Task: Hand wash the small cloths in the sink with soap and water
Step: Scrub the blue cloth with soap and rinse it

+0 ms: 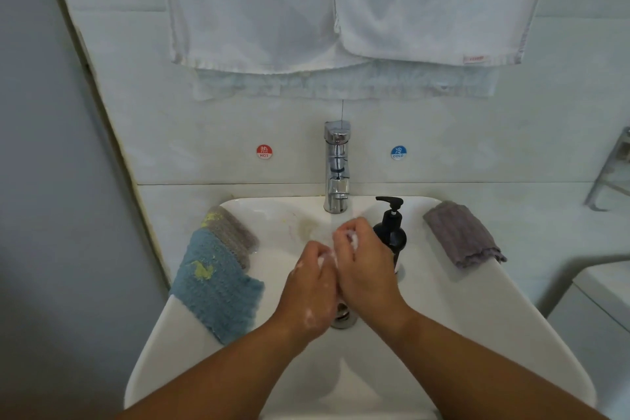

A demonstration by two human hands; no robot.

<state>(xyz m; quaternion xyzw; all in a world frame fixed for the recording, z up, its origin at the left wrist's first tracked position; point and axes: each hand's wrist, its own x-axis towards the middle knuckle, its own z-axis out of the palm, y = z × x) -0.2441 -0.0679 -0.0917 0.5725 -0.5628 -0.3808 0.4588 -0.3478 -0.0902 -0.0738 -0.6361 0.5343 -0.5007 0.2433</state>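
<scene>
The left hand [308, 286] and right hand [366, 266] meet above the sink [460, 317] drain, fingers curled around white lather; whether they grip a cloth cannot be told. Three cloths lie on the rim, apart from both hands: blue cloth [214, 286] and brown-grey cloth [231, 232] left, grey cloth [463, 237] right. One soap bottle [392, 235], just beside the right hand; one tap [336, 167].

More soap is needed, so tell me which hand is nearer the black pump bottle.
Right. The right hand is just left of the black pump bottle, overlapping it in the view. The left hand sits farther left, on the right hand's other side.
</scene>
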